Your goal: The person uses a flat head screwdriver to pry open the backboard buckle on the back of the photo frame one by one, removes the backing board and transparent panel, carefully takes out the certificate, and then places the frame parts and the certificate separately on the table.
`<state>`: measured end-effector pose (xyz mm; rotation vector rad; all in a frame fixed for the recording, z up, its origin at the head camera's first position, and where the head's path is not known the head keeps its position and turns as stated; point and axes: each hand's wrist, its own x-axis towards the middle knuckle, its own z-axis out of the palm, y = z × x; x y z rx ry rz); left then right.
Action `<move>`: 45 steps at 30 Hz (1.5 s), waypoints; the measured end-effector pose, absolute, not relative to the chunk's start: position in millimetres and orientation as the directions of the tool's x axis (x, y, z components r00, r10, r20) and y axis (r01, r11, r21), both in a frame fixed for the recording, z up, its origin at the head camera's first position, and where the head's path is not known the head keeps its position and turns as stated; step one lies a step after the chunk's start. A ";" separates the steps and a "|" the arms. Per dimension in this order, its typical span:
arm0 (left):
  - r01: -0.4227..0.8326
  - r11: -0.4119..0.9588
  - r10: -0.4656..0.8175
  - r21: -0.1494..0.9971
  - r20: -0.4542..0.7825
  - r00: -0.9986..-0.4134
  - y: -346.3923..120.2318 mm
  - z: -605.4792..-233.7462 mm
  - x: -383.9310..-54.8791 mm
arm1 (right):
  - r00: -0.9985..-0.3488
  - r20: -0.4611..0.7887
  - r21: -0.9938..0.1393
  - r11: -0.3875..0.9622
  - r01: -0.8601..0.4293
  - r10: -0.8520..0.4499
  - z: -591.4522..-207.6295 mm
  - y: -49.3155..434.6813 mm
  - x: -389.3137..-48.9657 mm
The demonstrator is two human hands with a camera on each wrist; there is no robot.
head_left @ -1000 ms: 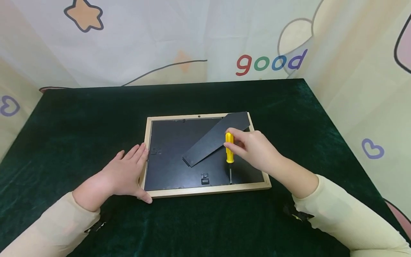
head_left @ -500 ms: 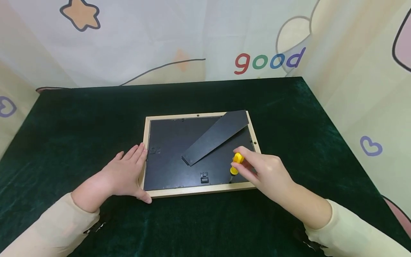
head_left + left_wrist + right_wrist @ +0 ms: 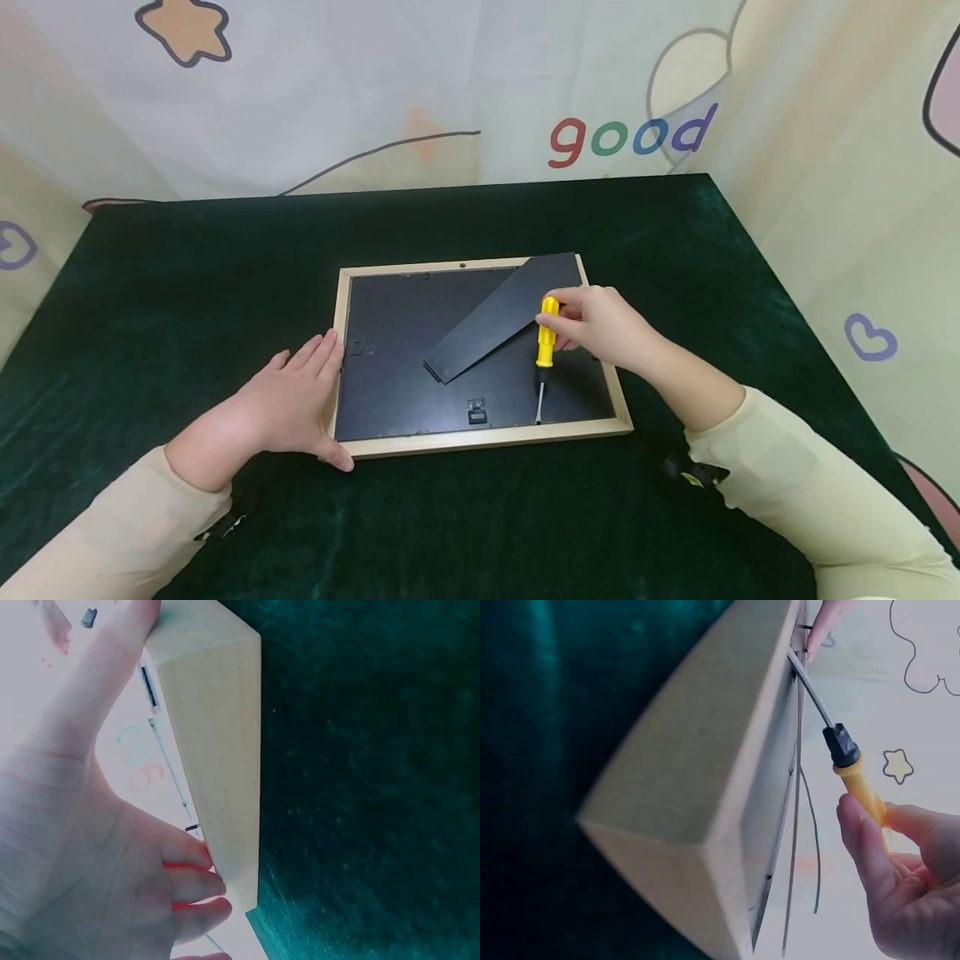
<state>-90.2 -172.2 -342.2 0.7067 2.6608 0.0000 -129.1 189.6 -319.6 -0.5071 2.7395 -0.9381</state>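
A picture frame (image 3: 480,445) of pale wood lies face down, its black backing board (image 3: 397,367) showing. Across the board slants a black easel leg (image 3: 502,321), its wide end over the top right corner. My right hand (image 3: 600,325) pinches the yellow handle of a screwdriver (image 3: 546,342) between thumb and fingers. The screwdriver stands nearly upright, its metal tip right at the inner edge of the frame's near side. My left hand (image 3: 288,408) rests flat against the frame's left side, fingers straight and thumb at the near corner; the left wrist view shows them along the wooden edge.
Dark green velvet cloth (image 3: 480,525) covers the table under the frame. A small black hanger (image 3: 477,414) sits on the board near its lower edge. Behind stands a pale printed curtain (image 3: 337,92).
My right hand dipped toward the near right, tilting the screwdriver, then rose again so it stands upright. Its tip stayed near the same spot. My left hand and the frame stayed put.
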 end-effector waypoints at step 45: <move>0.467 0.874 0.481 0.132 -0.362 -0.798 -173.0 -345.4 -90.4 | -0.778 0.405 -0.452 0.634 -0.627 -0.481 -308.8 206.9 -48.6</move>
